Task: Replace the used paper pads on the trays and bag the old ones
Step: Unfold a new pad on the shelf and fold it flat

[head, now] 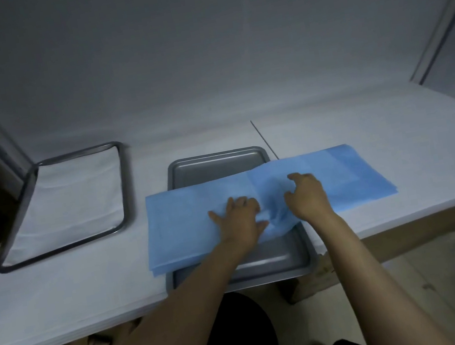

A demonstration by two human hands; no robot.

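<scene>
In the head view, your left hand (238,215) lies flat on the blue paper pad (186,224), fingers spread and straight, so its grip is wide and simply presses the sheet down. Your right hand (307,196) sits just beside it on the same pad with its fingers curled into the paper, a narrow grip that bunches a crumpled fold between the two hands. The pad lies crosswise over the middle of the grey metal tray (216,165), overhanging both long sides onto the white desk (363,125); the tray's far and near ends show bare, and its near rim sits at the desk's front edge. Well to the left stands a second tray (124,183), dark-rimmed, with a white pad (69,204) lying inside it. A thin dark rod (264,140) lies on the desk behind the blue pad.
</scene>
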